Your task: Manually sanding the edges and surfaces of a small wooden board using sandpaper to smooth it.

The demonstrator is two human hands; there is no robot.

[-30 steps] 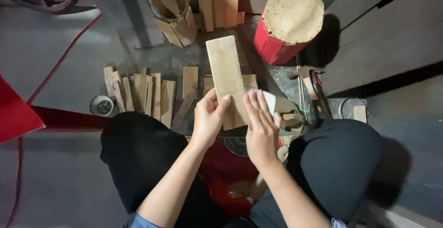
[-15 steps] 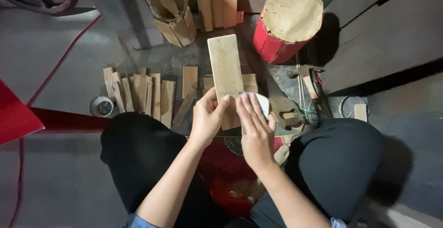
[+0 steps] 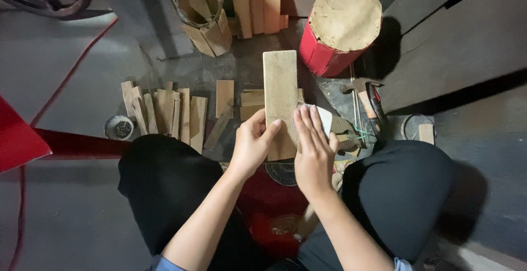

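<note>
Plank [image 3: 280, 98]: pale, rough, rectangular wood.
Left hand [image 3: 251, 145]: grips its lower edge.
Right hand [image 3: 314, 150]: flat, fingers extended against it.
Floor [image 3: 66, 73]: dark grey concrete.

The left hand [image 3: 251, 146] holds a long wooden board [image 3: 280, 98] by its lower end. The right hand [image 3: 314, 149] lies flat on the board's right edge, with something white [image 3: 324, 120] under its fingers. Small wood strips [image 3: 167, 113] lie on the floor. A red drum [image 3: 340, 29] stands near a hammer [image 3: 365, 91].
</note>
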